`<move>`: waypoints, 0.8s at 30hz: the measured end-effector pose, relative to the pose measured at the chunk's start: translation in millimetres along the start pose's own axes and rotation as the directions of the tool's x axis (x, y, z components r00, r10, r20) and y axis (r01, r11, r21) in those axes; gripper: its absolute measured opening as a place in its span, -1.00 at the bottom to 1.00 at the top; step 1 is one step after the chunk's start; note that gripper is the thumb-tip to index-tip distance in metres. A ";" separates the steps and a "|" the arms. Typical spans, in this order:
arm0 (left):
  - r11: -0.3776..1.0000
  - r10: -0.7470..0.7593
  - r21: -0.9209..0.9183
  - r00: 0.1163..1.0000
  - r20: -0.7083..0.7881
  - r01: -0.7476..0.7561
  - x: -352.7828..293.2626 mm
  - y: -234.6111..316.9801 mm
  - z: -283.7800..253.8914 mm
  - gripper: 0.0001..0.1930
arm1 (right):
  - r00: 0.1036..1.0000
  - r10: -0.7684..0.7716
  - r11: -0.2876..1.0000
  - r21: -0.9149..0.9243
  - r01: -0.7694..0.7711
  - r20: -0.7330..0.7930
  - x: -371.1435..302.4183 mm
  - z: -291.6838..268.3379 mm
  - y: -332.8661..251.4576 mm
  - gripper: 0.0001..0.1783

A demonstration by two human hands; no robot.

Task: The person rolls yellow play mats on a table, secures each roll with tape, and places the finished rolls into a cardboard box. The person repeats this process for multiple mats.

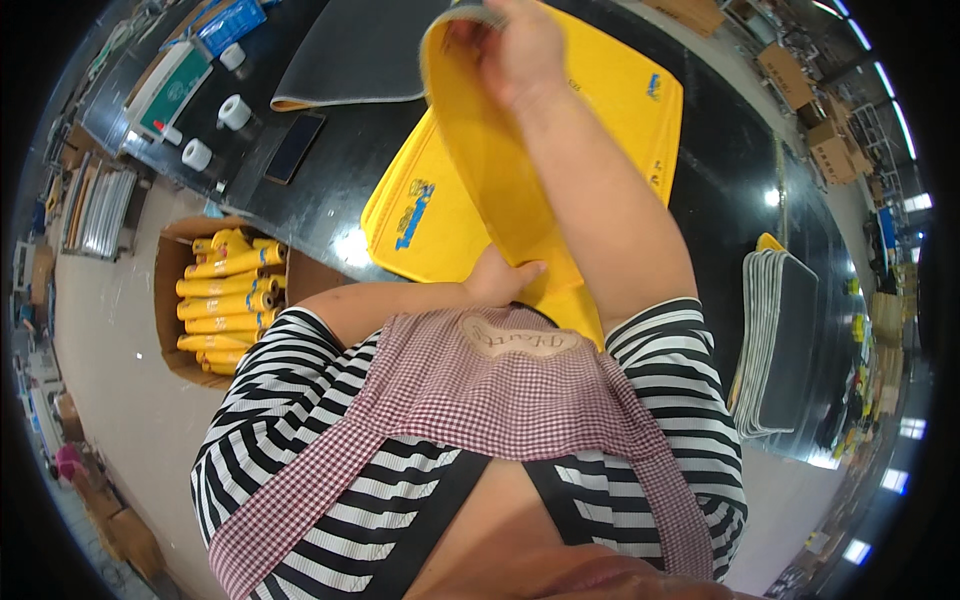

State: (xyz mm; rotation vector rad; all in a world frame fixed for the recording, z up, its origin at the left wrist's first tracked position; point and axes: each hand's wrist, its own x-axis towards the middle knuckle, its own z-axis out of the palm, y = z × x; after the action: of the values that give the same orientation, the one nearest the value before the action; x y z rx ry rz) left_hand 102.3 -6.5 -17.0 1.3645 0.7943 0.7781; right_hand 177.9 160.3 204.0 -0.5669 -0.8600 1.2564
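Note:
A thin yellow mat (495, 165) with a dark underside bends upward over a stack of yellow mats (455, 210) with blue printing near their edges. Up at its far end, my right hand (525, 55) is closed around the mat's edge. My left hand (500, 275) is at the near end, close to my apron, with its thumb laid over the yellow surface. The other fingers of that hand are partly hidden, but it appears to grip the mat there.
Left of the black table (340, 205), a cardboard box (172, 300) holds several rolled yellow mats (230, 300). A dark mat (350, 55), a phone (295, 148) and white rolls (234, 112) lie on the table's left part. Stacked grey-backed mats (775, 335) stand at the right.

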 end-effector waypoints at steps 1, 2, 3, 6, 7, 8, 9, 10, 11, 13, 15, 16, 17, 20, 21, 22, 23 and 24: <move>0.998 -0.042 0.050 0.998 0.055 0.040 8.5 7.1 5.5 -0.66 | 0.996 -0.089 0.972 0.221 0.083 0.014 29.3 -14.9 -30.9 -0.88; 0.990 0.047 0.127 0.991 0.123 -0.062 24.2 15.1 10.6 -0.67 | 0.987 -0.161 0.973 0.164 0.163 -0.026 40.1 -42.4 -69.5 -0.91; 0.966 0.121 0.212 0.985 0.127 -0.146 49.6 21.0 1.7 -0.67 | 0.980 -0.191 0.970 0.166 0.178 0.063 57.2 -62.7 -95.1 -0.90; 0.542 0.216 0.818 0.972 0.087 -0.193 194.8 45.5 -51.7 -0.67 | 0.879 -0.392 0.920 0.136 0.369 0.270 64.0 -126.6 -198.2 -0.64; 0.555 0.253 0.821 0.967 -0.016 -0.132 233.0 91.6 -79.8 -0.76 | 0.908 -0.402 0.916 0.064 0.397 0.122 35.9 -168.9 -240.5 -0.65; 0.571 0.293 0.820 0.943 -0.157 -0.041 262.7 144.7 -122.0 -0.84 | 0.916 -0.401 0.916 0.019 0.401 0.000 12.2 -183.1 -262.4 -0.60; 0.320 0.769 0.917 0.630 -0.106 -0.237 266.3 182.2 -157.1 -0.87 | 0.885 -0.463 0.884 -0.093 0.458 -0.043 -17.3 -167.1 -259.8 -0.55; 0.207 0.903 0.956 0.416 -0.105 -0.206 262.2 217.2 -171.9 -0.83 | 0.843 -0.531 0.837 -0.213 0.505 -0.089 -56.5 -153.8 -256.6 -0.50; 0.182 0.856 0.973 0.509 -0.085 -0.143 251.6 251.3 -182.7 -0.61 | 0.834 -0.518 0.838 -0.308 0.450 -0.189 -92.6 -160.0 -250.1 -0.48; -0.135 0.892 0.972 0.405 0.203 -0.191 205.0 267.0 -195.0 -0.58 | 0.782 -0.369 0.917 -0.335 0.217 -0.503 -151.3 -196.9 -206.6 -0.44; -0.339 0.851 0.763 0.167 0.498 -0.550 165.0 227.6 -170.5 -0.70 | 0.720 -0.264 0.934 -0.355 0.025 -0.642 -230.0 -229.7 -164.1 -0.32; -0.301 0.758 0.760 0.339 0.557 -0.576 137.6 196.4 -166.6 -0.68 | 0.697 -0.148 0.956 -0.283 -0.082 -0.701 -256.5 -244.2 -142.7 -0.29; -0.241 0.611 0.775 0.529 0.589 -0.585 112.1 165.0 -168.7 -0.69 | 0.729 -0.056 0.966 -0.223 -0.134 -0.682 -278.8 -262.6 -119.3 -0.29; -0.022 0.282 0.851 0.813 0.509 -0.525 47.5 81.5 -163.5 -0.78 | 0.761 0.063 0.825 -0.395 -0.403 -0.645 -327.3 -309.8 -48.5 -0.34; 0.025 0.174 0.890 0.878 0.445 -0.456 28.0 58.4 -162.5 -0.80 | 0.699 0.046 0.765 -0.425 -0.484 -0.713 -325.9 -301.0 -40.3 -0.37; 0.085 0.187 0.896 0.890 0.415 -0.436 16.1 52.5 -160.3 -0.80 | 0.626 0.016 0.696 -0.441 -0.567 -0.780 -325.6 -283.1 -38.4 -0.39; 0.097 0.121 0.912 0.915 0.385 -0.397 9.0 47.8 -160.2 -0.80 | 0.638 0.011 0.636 -0.487 -0.599 -0.770 -327.4 -278.7 -39.9 -0.39; 0.107 0.054 0.929 0.935 0.351 -0.355 2.8 47.1 -160.8 -0.81 | 0.653 0.008 0.571 -0.532 -0.625 -0.758 -329.0 -274.2 -41.1 -0.39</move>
State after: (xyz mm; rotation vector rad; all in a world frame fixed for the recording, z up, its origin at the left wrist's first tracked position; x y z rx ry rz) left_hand -33.9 82.7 22.9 2.8372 0.9680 0.1288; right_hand 400.0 -145.0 -2.2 -1.8907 -0.5925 0.8136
